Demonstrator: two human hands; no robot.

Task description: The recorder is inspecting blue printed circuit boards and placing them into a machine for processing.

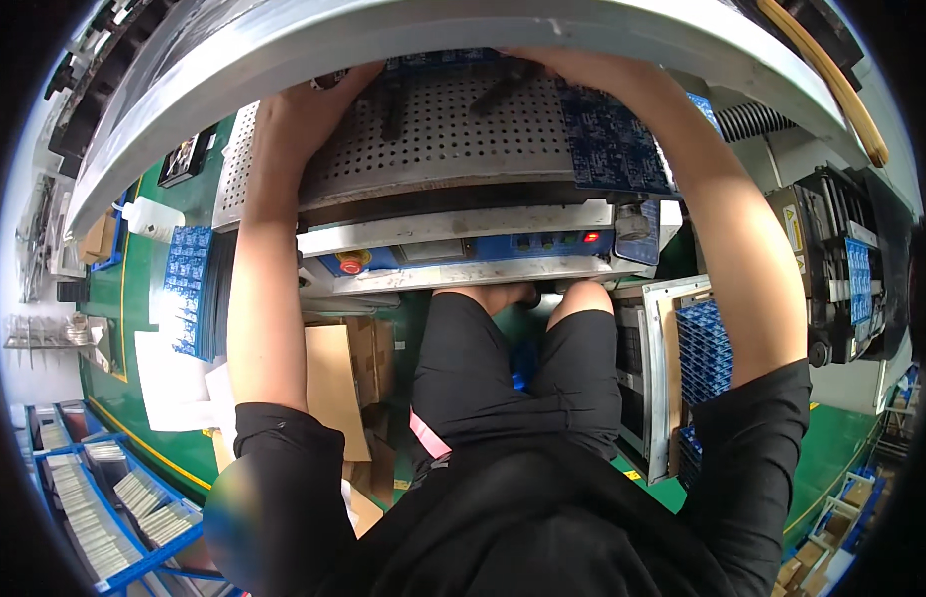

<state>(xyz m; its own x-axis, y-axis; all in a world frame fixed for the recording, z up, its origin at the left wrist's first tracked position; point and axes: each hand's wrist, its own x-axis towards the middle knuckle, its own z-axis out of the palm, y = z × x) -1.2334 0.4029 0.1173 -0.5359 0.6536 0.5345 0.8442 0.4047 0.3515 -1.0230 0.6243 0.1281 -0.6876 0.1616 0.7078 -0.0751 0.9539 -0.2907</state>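
Both my arms reach forward under the pale metal frame of a machine, over its perforated metal plate. My left hand is at the far left of the plate, with its fingers mostly hidden by the frame. At the far edge, my right hand is largely covered too. Between them shows a strip of a blue printed circuit board; whether either hand grips it cannot be seen. Another blue circuit board panel lies on the plate's right side, beneath my right forearm. Two dark narrow shapes show on the plate.
Below the plate runs a blue control panel with a red emergency-stop button. Circuit boards are stacked at the left and in a rack at the right. Cardboard boxes stand by my left leg. Blue bins fill the lower left.
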